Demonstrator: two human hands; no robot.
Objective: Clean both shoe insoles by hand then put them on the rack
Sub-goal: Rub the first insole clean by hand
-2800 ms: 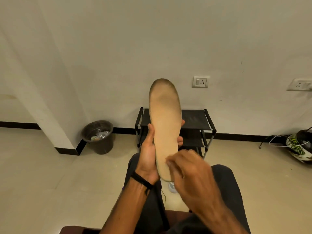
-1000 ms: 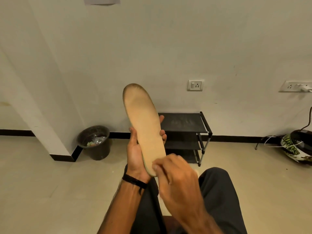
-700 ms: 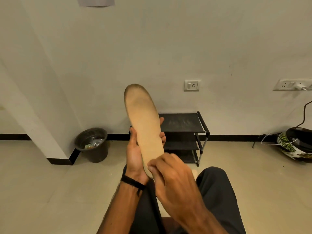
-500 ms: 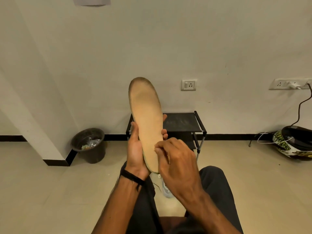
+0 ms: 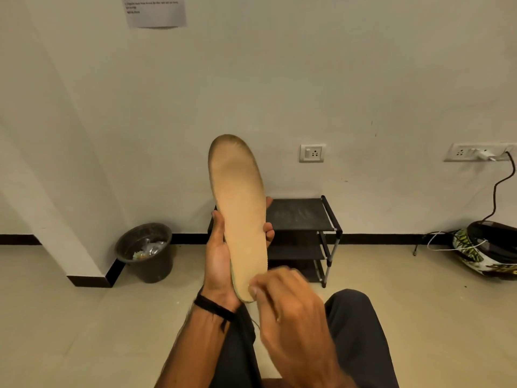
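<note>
A tan shoe insole (image 5: 240,208) stands upright in front of me, toe end up and darkened with dirt. My left hand (image 5: 218,264) grips its lower half, thumb on the left edge and fingertips showing on the right edge. My right hand (image 5: 291,312) is blurred at the heel end, fingers curled, with thumb and fingertips against the heel's face. Behind the insole, against the wall, is the black shoe rack (image 5: 299,214); the parts of its shelves that show are bare. No second insole is in view.
A dark bin (image 5: 145,253) holding scraps sits left of the rack beside a wall corner (image 5: 92,275). A helmet (image 5: 486,250) and white cable lie on the floor at the right, under a wall socket (image 5: 475,154) with a charger plugged in. My dark-trousered legs fill the bottom.
My right hand has slid from the middle of the insole down to its heel end. The left hand keeps the same grip, and the view has tilted up a little.
</note>
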